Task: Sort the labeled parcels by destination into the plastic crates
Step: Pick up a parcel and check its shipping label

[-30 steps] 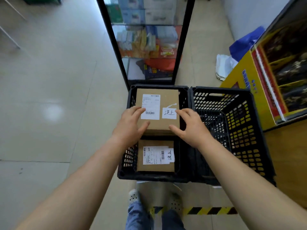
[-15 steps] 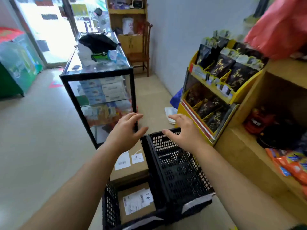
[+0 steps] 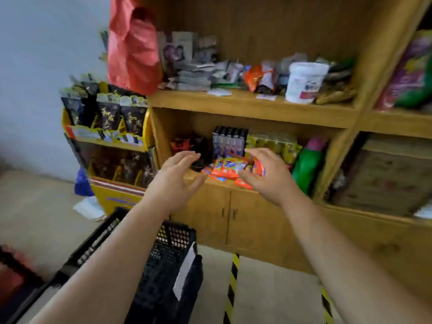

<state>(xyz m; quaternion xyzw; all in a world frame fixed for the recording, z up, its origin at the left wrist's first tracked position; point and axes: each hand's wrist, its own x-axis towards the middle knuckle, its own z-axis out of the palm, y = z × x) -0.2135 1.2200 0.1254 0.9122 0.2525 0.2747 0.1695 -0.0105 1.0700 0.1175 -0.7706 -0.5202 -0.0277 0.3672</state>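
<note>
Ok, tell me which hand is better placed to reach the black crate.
Left, likely. The left hand, empty, has its forearm crossing over the black crate; the right hand, also empty, is off to the crate's right.

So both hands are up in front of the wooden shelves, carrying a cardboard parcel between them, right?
Not quite. The head view shows the left hand and right hand up in front of the wooden shelves, but both are empty and open, carrying nothing between them.
</note>
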